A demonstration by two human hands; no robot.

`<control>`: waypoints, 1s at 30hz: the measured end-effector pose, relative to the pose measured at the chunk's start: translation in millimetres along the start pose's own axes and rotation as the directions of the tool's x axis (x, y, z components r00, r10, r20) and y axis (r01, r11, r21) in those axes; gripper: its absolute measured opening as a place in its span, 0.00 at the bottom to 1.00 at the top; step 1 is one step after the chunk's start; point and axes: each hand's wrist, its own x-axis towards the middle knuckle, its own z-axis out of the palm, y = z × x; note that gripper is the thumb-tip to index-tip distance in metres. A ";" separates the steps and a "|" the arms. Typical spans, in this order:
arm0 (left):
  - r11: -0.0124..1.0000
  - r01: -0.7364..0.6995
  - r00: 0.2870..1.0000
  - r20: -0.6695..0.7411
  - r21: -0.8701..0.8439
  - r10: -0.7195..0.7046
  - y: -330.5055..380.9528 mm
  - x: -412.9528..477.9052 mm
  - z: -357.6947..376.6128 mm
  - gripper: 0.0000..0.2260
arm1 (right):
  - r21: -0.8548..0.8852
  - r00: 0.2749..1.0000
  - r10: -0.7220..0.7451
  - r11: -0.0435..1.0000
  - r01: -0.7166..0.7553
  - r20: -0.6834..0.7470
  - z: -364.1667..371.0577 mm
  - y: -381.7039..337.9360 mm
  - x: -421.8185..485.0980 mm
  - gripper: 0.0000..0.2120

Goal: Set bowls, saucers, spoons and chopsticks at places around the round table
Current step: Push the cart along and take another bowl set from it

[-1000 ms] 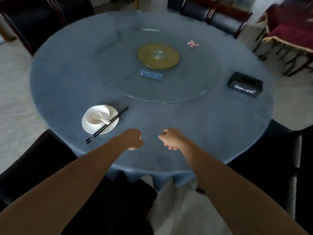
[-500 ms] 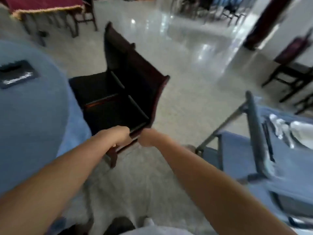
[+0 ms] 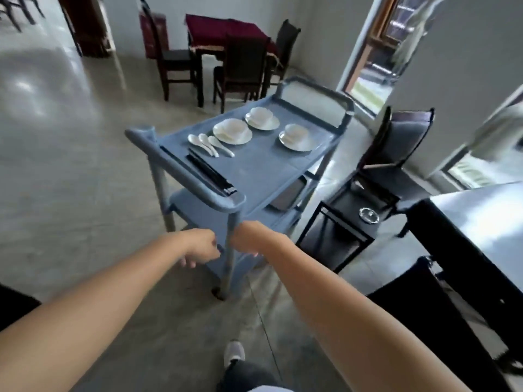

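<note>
1. Cart [image 3: 263, 176]: three-tier service trolley, matte blue-grey plastic, w/ rounded tube handles at both short ends. Its long axis runs lower left to upper right in the head view.
2. Chopsticks [image 3: 209, 172]: black, slim, bundled. They lie on the top shelf just inside the near handle [image 3: 181, 168] and parallel to it. Long axis runs upper left to lower right, w/ the pale-marked ends at lower right.
3. Spoons [image 3: 210, 144]: three, glossy white ceramic, side by side just beyond the chopsticks. Bowl ends sit upper left; the handles point lower right, approx. parallel to the chopsticks.
4. Bowls: near-left bowl [image 3: 232, 128], far bowl [image 3: 261, 114] and right bowl [image 3: 296, 131]. All are white, round and upright, each on its own white saucer [image 3: 297, 145]. They sit on the far half of the top shelf.
5. Left hand [image 3: 201, 247] and right hand [image 3: 249, 236]: fingers loosely curled, holding nothing. Both are close together, low in front of the cart's near corner post.
6. Vs. 0.5 s ago: the cart was cut off at the right edge and a dark chair filled the centre; now the cart is centred and whole. Vs. 1.0 s ago: the round table w/ one set place is out of view.
7. Other: a dark flat device [image 3: 287, 193] lies on the mid shelf. A dark wooden chair [image 3: 396, 154] stands right of the cart.
</note>
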 end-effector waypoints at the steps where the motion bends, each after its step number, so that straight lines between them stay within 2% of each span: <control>1: 0.999 -0.032 0.998 0.049 0.004 0.032 13.7 6.7 -2.0 0.11 | 0.013 0.999 0.044 0.999 -0.044 0.008 -3.1 15.9 -3.7 0.10; 4: 0.992 -0.112 0.991 0.079 0.065 0.107 47.5 18.4 -9.5 0.11 | 0.019 0.989 0.139 0.990 -0.141 0.049 -8.3 55.4 -8.6 0.11; 8: 0.977 -0.184 0.983 0.035 0.109 0.181 76.0 37.0 -30.6 0.10 | 0.105 0.973 0.185 0.974 -0.200 0.136 -24.1 82.1 4.8 0.10; 10: 0.976 -0.184 0.982 -0.034 0.113 0.188 84.6 51.2 -48.8 0.11 | 0.134 0.972 0.192 0.969 -0.210 0.133 -35.0 90.1 27.0 0.08; 13: 0.984 -0.166 0.972 -0.160 0.066 0.175 90.1 83.9 -82.5 0.12 | 0.179 0.979 0.176 0.965 -0.192 0.103 -61.7 95.7 77.6 0.05; 16: 0.990 -0.134 0.967 -0.223 -0.051 0.120 91.7 134.8 -119.1 0.12 | 0.178 0.988 0.130 0.973 -0.144 0.088 -96.2 101.2 143.6 0.08; 20: 0.971 -0.056 0.935 -0.353 -0.233 -0.031 92.0 229.4 -169.1 0.12 | 0.185 0.998 0.062 0.981 -0.065 0.025 -154.7 116.8 255.8 0.14; 23: 0.885 0.018 0.865 -0.437 -0.465 -0.247 88.2 303.7 -197.9 0.12 | 0.319 0.999 0.007 0.948 0.006 -0.040 -198.7 128.2 349.5 0.09; 26: 0.707 0.097 0.785 -0.383 -0.701 -0.487 82.1 354.9 -212.7 0.12 | 0.589 0.999 0.047 0.807 -0.038 -0.001 -236.0 138.9 424.4 0.04; 30: 0.592 0.188 0.618 -0.374 -0.784 -0.692 66.8 399.5 -223.4 0.13 | 0.779 0.986 0.063 0.605 -0.163 0.157 -257.1 135.6 497.9 0.08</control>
